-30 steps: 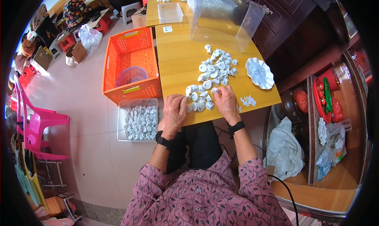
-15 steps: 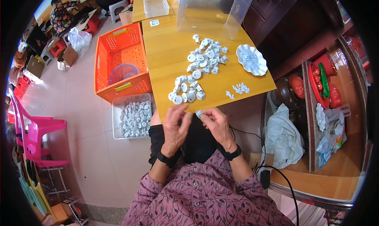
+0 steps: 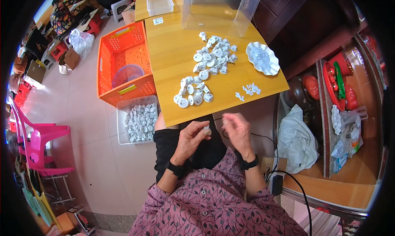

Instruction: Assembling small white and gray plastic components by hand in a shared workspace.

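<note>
My left hand [image 3: 191, 138] is closed in a pinch on a small white plastic part [image 3: 207, 130], held over my lap just off the table's front edge. To its right my right hand [image 3: 237, 133] is raised apart from it, fingers bent and smeared by motion, so whether it grips anything is unclear. On the yellow wooden table [image 3: 168, 59] lie a loose heap of white round-faced plastic parts [image 3: 216, 57] and a nearer cluster of the same kind [image 3: 193, 92]. A scatter of tiny white pieces [image 3: 250, 90] lies near the right front corner, below a scalloped white dish [image 3: 263, 59] of small translucent pieces.
A large clear plastic bin [image 3: 220, 13] stands at the table's back. Left of the table are an orange crate [image 3: 125, 85] and a clear tub [image 3: 140, 120] full of white parts. A pink chair [image 3: 45, 133] stands far left; a shelf [image 3: 349, 178] and black cable [image 3: 302, 190] are at right.
The small white part has passed from my right hand's fingers into my left hand's. My left hand has moved down and right; my right hand has drawn away to the right.
</note>
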`<state>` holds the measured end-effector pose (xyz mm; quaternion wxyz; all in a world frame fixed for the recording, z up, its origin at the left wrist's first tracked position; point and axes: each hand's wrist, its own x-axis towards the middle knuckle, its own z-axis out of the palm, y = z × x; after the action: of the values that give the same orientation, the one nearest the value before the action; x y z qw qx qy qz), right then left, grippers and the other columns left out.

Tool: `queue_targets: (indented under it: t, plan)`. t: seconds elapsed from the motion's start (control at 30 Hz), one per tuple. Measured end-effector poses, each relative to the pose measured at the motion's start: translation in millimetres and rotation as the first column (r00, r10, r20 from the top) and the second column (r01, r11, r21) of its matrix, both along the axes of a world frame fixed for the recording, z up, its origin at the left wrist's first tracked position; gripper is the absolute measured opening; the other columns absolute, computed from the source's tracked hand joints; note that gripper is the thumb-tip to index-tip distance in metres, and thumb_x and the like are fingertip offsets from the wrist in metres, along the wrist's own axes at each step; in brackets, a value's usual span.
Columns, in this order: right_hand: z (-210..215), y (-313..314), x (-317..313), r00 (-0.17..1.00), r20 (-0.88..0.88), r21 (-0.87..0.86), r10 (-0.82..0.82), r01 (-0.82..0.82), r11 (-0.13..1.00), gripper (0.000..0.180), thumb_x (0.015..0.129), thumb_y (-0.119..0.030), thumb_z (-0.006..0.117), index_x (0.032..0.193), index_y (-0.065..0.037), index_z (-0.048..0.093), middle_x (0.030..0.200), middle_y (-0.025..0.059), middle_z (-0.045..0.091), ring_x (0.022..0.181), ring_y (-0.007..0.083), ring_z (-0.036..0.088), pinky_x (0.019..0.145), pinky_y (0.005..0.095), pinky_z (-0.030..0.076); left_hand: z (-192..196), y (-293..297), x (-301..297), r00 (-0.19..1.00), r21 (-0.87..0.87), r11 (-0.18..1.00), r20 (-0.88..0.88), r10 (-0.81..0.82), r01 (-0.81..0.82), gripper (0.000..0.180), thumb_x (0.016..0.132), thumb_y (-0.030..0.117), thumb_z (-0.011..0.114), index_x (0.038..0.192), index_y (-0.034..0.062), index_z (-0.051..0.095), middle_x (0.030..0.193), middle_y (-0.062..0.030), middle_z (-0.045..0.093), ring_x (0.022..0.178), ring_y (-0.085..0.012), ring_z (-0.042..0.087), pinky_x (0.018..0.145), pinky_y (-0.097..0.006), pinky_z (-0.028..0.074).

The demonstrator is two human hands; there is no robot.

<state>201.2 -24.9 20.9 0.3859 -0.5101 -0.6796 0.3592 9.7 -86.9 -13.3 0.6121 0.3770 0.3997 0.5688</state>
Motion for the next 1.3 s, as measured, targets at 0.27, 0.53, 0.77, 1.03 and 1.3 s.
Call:
queue_targets:
  t: [0.27,0.53,0.77,1.03,1.3]
  plan:
    - [-8.5,41.5,27.9,0.873,0.370,0.436,-0.319,0.140,0.889,0.024,0.089,0.000,0.061,0.111,0.000,0.067,0.104,0.0168,0.058,0.095,0.0326,0.062,0.082,0.0391,0.051,-3.7,1.4,3.3,1.000,-0.009,1.000,-0.014,0.007,-0.007,0.028,0.098,0.004,0.063,0.124,-0.0018,0.064,0.106,-0.0060,0.061,0.092,-0.0146,0.068,0.084,-0.026,0.058]
    - [-13.6,42.9,29.7,0.904,0.388,0.306,-0.182,0.059,0.950,0.031,0.088,0.002,0.062,0.119,0.000,0.065,0.104,0.0163,0.056,0.094,0.0316,0.060,0.082,0.0384,0.051,-6.4,0.3,2.9,1.000,-0.021,1.000,-0.017,-0.006,0.006,0.028,0.098,0.006,0.063,0.125,-0.0009,0.063,0.107,-0.0059,0.061,0.096,-0.0151,0.068,0.086,-0.027,0.058]
    - [-16.4,47.6,29.9,0.887,0.375,0.424,-0.269,0.094,0.901,0.031,0.088,0.000,0.063,0.119,0.000,0.064,0.106,0.0158,0.055,0.095,0.0335,0.061,0.080,0.0426,0.052,-8.5,1.9,0.9,1.000,-0.035,0.999,-0.019,-0.016,0.015,0.029,0.099,0.008,0.062,0.127,0.0001,0.062,0.108,-0.0071,0.065,0.097,-0.0160,0.068,0.089,-0.029,0.058]
    - [-9.5,47.4,21.8,0.782,0.549,0.454,-0.296,0.019,0.891,0.032,0.087,-0.004,0.067,0.119,-0.001,0.065,0.108,0.0146,0.054,0.102,0.0329,0.059,0.084,0.0417,0.051,-10.4,1.6,1.9,1.000,-0.017,1.000,-0.023,-0.015,0.014,0.029,0.100,0.009,0.061,0.128,0.0001,0.061,0.108,-0.0081,0.068,0.099,-0.0165,0.068,0.089,-0.030,0.058]
    - [-18.1,51.9,26.5,0.816,0.504,0.562,-0.284,-0.060,0.825,0.009,0.086,-0.002,0.067,0.095,-0.001,0.064,0.098,0.0139,0.057,0.091,0.0329,0.060,0.078,0.0433,0.051,-12.7,1.2,2.5,1.000,-0.009,1.000,-0.014,-0.008,0.008,0.029,0.100,0.009,0.062,0.127,-0.0002,0.062,0.109,-0.0082,0.067,0.099,-0.0165,0.068,0.090,-0.030,0.058]
